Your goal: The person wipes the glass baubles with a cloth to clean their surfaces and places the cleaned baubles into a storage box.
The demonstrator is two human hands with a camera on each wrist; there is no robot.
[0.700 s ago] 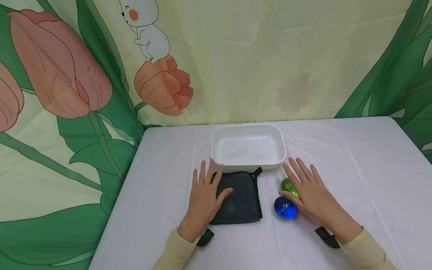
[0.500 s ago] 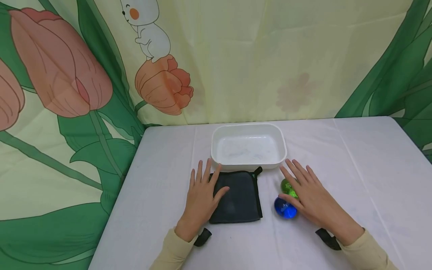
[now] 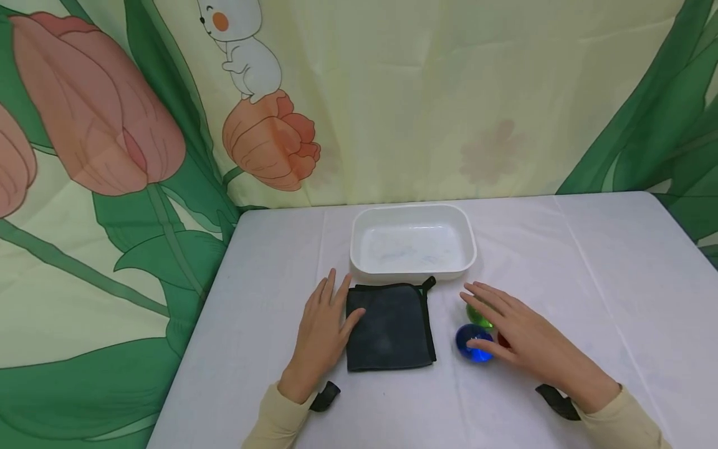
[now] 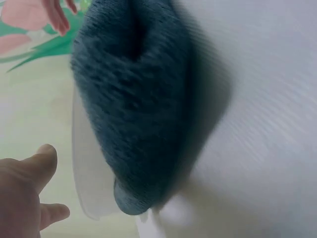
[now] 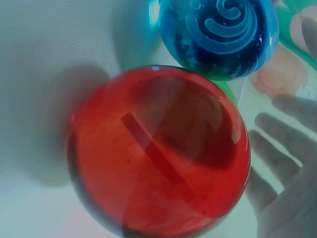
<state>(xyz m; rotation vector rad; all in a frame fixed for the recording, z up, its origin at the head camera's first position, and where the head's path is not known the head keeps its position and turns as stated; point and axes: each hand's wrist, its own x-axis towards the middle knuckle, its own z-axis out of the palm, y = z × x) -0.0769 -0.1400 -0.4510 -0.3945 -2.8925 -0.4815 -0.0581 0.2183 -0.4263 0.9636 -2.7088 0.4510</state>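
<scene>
Glass balls sat under and beside the right hand [image 3: 518, 340]: a blue ball [image 3: 473, 343] just off its thumb side, a green ball [image 3: 478, 315] beneath the fingertips, and a red ball [image 3: 503, 340] only peeking out from under the palm in the head view. The right wrist view showed the red ball [image 5: 158, 153] large and close, with the blue ball [image 5: 218, 34] just beyond it, the two looking near enough to touch. That hand lay spread over them, fingers straight and slightly apart, gripping nothing that I could see.

The left hand [image 3: 322, 330] rested flat with relaxed, extended fingers, its thumb touching the edge of a dark folded cloth [image 3: 389, 327] lying just to its thumb side. Beyond both sets of fingertips stood a white tray [image 3: 412, 212] on the white table [image 3: 561, 249].
</scene>
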